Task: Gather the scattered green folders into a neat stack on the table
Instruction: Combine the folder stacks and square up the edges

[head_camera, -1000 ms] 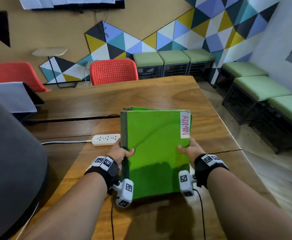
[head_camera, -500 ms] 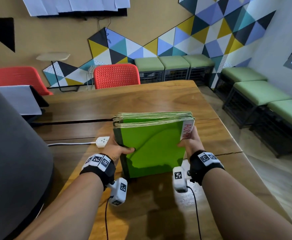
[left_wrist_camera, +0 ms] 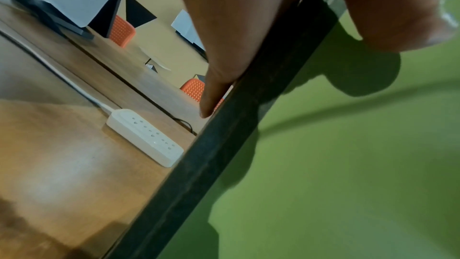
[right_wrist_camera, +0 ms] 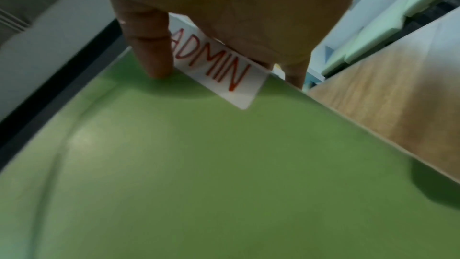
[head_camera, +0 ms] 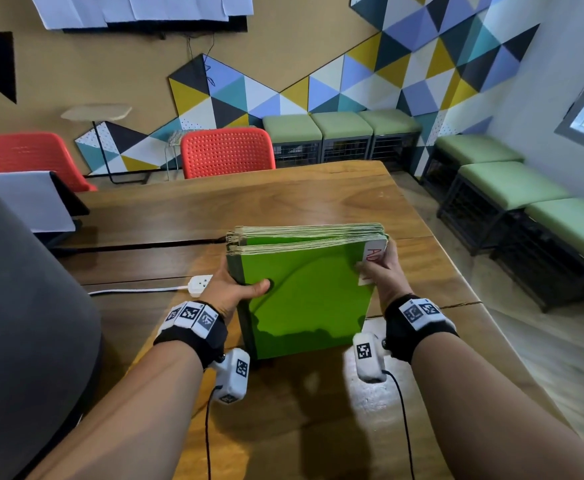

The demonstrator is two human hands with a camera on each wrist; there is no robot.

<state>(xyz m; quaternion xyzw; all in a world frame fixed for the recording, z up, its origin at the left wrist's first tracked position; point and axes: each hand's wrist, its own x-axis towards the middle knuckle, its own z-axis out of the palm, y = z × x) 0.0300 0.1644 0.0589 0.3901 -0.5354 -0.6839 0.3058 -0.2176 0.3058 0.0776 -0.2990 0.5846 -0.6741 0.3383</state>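
A white power strip [head_camera: 200,285] lies on the table [head_camera: 283,202] just left of the left hand [head_camera: 230,292], whose fingers are clamped on the dark spine edge of the green folders [head_camera: 304,299], thumb on the front cover. The folders stand tilted on their lower edge on the table. The right hand [head_camera: 384,278] grips the opposite edge, thumb beside the "ADMIN" label [right_wrist_camera: 219,70].

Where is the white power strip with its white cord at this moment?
In the head view the white power strip lies on the wooden table, just left of the left hand gripping the green folders.
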